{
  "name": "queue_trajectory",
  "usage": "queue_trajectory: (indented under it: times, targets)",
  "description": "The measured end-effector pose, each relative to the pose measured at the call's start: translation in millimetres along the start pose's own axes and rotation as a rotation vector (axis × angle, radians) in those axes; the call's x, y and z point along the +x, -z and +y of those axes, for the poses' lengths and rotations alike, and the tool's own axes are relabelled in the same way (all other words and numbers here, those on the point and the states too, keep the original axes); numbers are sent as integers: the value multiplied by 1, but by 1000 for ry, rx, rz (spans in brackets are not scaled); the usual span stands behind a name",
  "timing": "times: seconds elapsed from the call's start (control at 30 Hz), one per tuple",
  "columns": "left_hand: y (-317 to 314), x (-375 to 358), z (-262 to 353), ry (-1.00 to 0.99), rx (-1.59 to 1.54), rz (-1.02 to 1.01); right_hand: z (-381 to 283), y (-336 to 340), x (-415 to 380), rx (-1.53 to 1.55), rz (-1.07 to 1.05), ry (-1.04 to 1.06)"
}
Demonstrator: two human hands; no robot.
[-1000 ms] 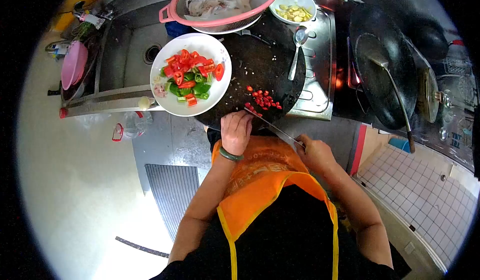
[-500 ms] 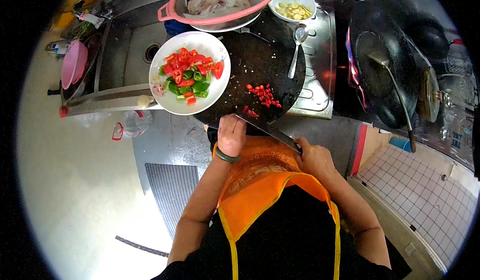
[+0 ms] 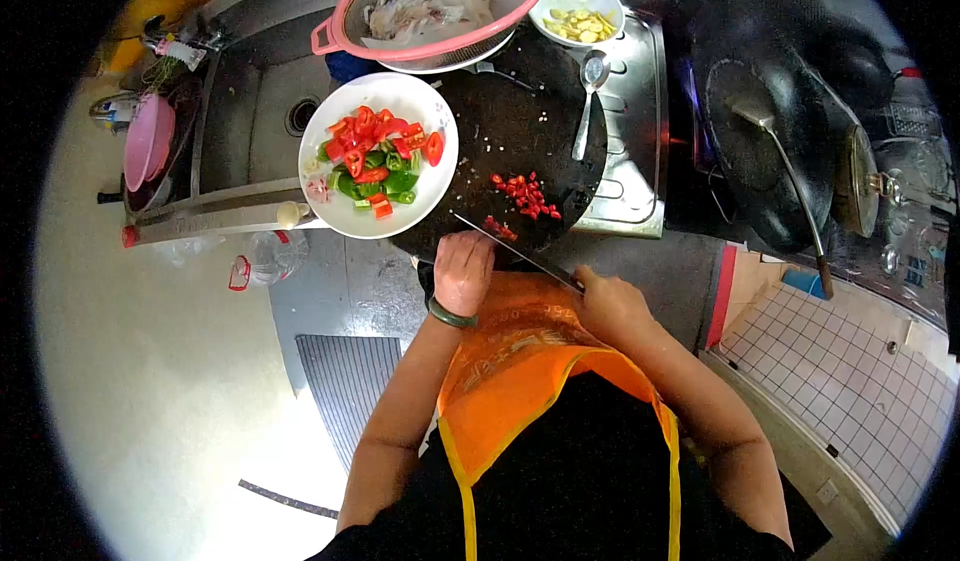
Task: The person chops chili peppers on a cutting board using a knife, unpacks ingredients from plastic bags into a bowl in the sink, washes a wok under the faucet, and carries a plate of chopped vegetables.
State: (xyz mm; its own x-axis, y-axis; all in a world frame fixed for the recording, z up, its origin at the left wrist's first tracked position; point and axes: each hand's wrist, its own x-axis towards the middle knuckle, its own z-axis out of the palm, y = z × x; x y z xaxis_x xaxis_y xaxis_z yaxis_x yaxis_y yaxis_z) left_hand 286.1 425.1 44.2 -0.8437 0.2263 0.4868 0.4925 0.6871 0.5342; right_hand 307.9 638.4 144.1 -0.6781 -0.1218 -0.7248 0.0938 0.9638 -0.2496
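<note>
My right hand [image 3: 614, 304] is closed round the handle of a kitchen knife [image 3: 525, 257]. The blade slants up and left across the near edge of a round dark chopping board [image 3: 500, 126]. Close by the blade, my left hand [image 3: 464, 271] has its fingers curled down at the board's edge, with a green bangle on the wrist; whatever lies under the fingertips is hidden. Just beyond the blade is a small heap of chopped red chili [image 3: 499, 228], and a bigger pile of chili pieces [image 3: 527, 195] lies further right.
A white plate [image 3: 330, 111] of cut red and green peppers overlaps the board's left side. Behind are a pink-rimmed strainer [image 3: 330, 36] of pale food and a white bowl [image 3: 618, 13] of yellowish slices. A spoon [image 3: 587, 111] lies at right, near a wok [image 3: 740, 171] with a spatula [image 3: 790, 176].
The knife and my right hand have shifted slightly left, and the blade tip reaches further up and left. My left hand stays nearly in place. Flame beside the wok shows much less.
</note>
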Motion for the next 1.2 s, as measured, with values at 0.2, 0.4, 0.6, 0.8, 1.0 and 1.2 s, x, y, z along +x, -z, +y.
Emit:
queue_trajectory:
  times: [0.2,0.4,0.6,0.8,1.0,1.2]
  targets:
    - [0,-3,3,51,-3,3,7,-1,3,-47,-4,-8]
    - [0,-2,6,58,44,37,24,-5,0,-70,44,-13]
    - [-5,-4,5,121,28,63,31,-1,4,85,238,46]
    - [-2,-6,9,91,63,59,27,-9,-13,32,179,96]
    - [2,-10,3,50,84,-3,22,-4,-16,-117,174,95]
    - [8,-5,1,48,46,-58,15,9,-14,-164,114,65]
